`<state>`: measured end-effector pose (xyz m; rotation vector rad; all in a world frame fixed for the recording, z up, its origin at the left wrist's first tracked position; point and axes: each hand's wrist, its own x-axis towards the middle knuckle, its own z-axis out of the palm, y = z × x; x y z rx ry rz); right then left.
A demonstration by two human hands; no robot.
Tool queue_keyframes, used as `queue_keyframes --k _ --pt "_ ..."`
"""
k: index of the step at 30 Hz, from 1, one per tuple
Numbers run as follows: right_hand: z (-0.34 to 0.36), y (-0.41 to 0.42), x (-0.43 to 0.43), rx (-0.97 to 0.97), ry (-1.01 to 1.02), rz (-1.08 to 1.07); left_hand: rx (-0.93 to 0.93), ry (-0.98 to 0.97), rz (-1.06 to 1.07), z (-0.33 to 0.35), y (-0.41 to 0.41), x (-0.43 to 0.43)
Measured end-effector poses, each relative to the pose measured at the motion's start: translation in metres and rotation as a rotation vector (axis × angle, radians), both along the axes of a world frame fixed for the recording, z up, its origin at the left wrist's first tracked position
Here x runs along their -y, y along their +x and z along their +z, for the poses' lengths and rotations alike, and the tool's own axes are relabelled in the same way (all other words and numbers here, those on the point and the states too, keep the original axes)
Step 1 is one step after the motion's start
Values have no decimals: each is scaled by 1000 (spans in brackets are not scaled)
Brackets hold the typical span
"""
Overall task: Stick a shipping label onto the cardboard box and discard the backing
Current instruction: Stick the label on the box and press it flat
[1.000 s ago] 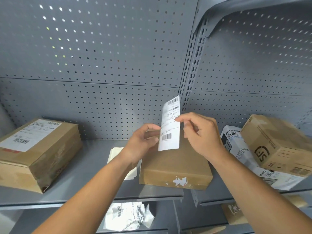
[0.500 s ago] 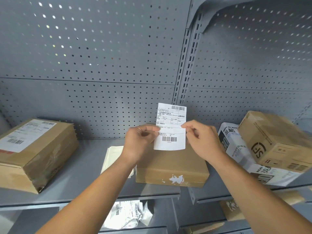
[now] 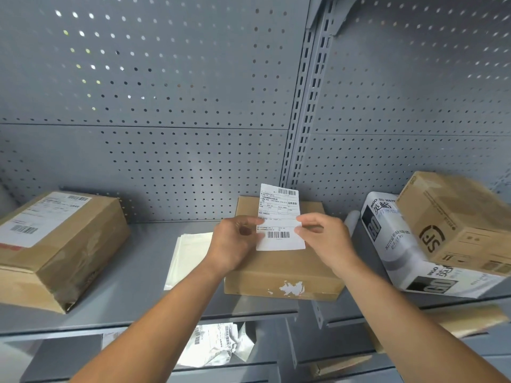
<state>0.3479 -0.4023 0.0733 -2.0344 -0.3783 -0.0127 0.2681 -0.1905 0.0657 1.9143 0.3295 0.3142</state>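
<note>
While hands pinch label

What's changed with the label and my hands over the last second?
The shipping label turned from edge-on to face you flat and dropped closer over the cardboard box. The left hand and right hand keep their grip on its side edges. The box and other parcels stayed put.

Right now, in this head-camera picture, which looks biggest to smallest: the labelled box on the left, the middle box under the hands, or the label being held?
1. Labelled box on the left, though it sits nearer the camera.
2. Middle box, partly hidden.
3. Shipping label, clearly smallest.
</note>
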Motion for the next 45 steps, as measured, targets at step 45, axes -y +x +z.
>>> queue_keyframes --k 45 --pt "-20 -16 5 62 -116 -46 28 310 -50 -22 1 2"
